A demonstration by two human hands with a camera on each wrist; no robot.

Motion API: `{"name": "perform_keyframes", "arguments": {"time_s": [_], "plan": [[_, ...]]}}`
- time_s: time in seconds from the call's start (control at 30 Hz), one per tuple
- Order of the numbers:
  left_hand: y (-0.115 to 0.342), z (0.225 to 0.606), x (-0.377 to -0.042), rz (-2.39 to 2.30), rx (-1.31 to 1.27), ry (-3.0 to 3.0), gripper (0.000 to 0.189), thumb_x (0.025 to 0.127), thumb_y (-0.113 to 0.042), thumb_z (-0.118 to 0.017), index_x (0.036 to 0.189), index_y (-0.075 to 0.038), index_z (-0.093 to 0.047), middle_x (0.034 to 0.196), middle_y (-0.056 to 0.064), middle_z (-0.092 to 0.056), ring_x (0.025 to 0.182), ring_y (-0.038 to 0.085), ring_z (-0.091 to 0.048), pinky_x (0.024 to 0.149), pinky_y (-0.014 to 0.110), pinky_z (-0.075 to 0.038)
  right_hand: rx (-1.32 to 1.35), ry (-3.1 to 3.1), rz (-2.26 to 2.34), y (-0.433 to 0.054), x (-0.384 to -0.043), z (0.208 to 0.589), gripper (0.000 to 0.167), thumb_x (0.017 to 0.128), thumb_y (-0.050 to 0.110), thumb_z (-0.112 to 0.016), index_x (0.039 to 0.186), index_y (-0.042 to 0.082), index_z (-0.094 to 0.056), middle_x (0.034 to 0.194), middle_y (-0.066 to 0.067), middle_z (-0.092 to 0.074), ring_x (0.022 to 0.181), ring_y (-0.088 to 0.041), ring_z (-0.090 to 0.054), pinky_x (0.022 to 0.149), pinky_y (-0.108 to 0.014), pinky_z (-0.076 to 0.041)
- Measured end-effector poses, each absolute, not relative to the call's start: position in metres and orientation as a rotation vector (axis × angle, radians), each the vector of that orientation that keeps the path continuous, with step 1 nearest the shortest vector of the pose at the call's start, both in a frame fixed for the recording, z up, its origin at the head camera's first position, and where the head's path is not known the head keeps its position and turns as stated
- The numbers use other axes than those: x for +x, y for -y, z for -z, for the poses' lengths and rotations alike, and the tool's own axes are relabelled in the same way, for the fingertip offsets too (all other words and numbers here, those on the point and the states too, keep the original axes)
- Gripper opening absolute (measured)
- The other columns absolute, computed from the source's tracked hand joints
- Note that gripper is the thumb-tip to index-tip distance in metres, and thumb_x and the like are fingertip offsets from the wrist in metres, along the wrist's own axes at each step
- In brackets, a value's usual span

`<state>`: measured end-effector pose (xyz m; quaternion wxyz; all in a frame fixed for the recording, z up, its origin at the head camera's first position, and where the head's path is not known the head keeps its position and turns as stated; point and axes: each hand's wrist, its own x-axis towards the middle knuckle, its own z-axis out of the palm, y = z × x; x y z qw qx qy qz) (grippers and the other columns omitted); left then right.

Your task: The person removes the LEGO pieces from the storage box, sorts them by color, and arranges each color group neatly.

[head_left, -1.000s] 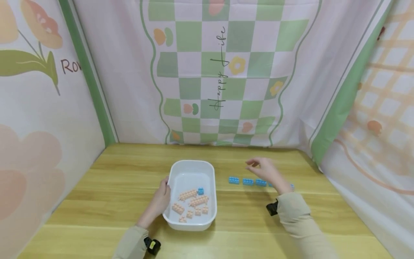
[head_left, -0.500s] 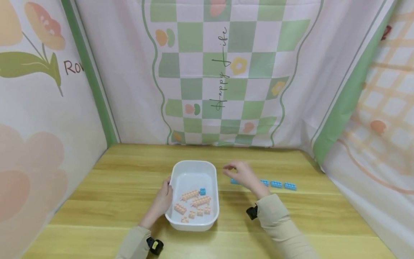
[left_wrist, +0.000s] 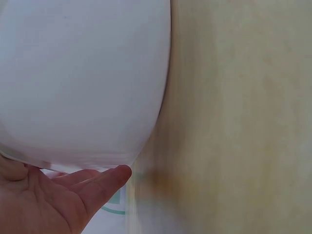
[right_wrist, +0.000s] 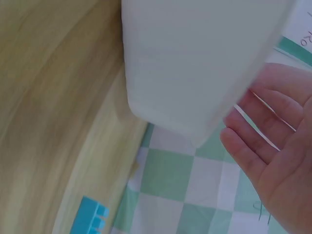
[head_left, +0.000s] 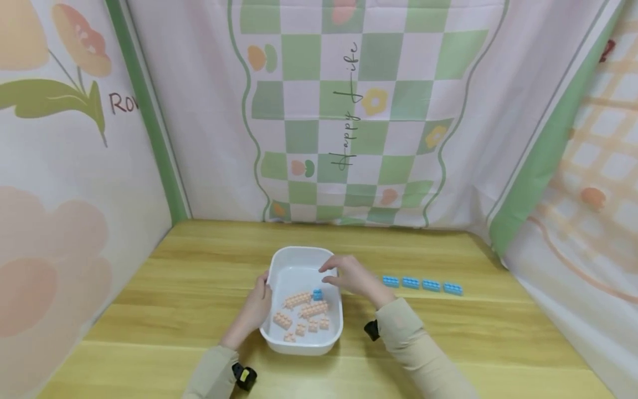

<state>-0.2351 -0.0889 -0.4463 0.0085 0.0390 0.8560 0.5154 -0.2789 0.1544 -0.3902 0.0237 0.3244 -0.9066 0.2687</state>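
A white plastic basin stands on the table, holding several peach building bricks and one small blue brick. My left hand holds the basin's left side, with fingers against the outer wall in the left wrist view. My right hand hovers at the basin's right rim, thumb and fingers apart, reaching in over the edge with nothing in it. Right of the basin, a row of blue bricks lies on the table; the right hand and wrist may hide its left end.
The wooden table ends at a hanging checked cloth at the back. Patterned cloths hang on the left and right sides too. One blue brick shows at the lower edge of the right wrist view.
My right hand has moved left from over the row of blue bricks to the basin's right rim. The left hand keeps its hold on the basin. The head view has shifted slightly.
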Motion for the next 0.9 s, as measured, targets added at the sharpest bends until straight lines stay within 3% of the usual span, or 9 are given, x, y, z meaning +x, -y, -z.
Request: {"name": "perform_keyframes", "arguments": {"time_s": [0.2,0.53,0.9], "plan": [[0.088,0.447,-0.234,-1.616,0.143,-2.667,0.047,0.101,-0.013,-0.026,0.145,0.003,-0.022,0.135,0.032,-0.044,0.111,0.04,-0.056,0.085,0.045,-0.056,1.063,2.842,-0.753,-0.146,-0.283,0.398,0.021,0.085,0.014,-0.068,0.103,0.003,-0.07,0.106,-0.011,-0.068,0.102,-0.029,-0.062,0.089,-0.042,-0.054],[0.088,0.447,-0.233,-1.623,0.165,-2.685,0.047,0.101,-0.013,-0.026,0.145,0.004,-0.022,0.137,0.032,-0.042,0.116,0.041,-0.053,0.093,0.049,-0.051,1.056,2.92,-0.644,-0.136,-0.285,0.406,0.018,0.084,0.018,-0.07,0.097,0.006,-0.072,0.102,-0.008,-0.069,0.099,-0.027,-0.063,0.089,-0.041,-0.053],[0.09,0.446,-0.234,-1.636,0.162,-2.658,0.047,0.101,-0.013,-0.024,0.145,0.004,-0.02,0.139,0.032,-0.04,0.117,0.041,-0.052,0.093,0.048,-0.051,1.043,2.952,-0.528,-0.128,-0.283,0.408,0.019,0.078,0.016,-0.075,0.092,0.004,-0.073,0.093,-0.009,-0.07,0.091,-0.027,-0.064,0.083,-0.039,-0.055]]}}
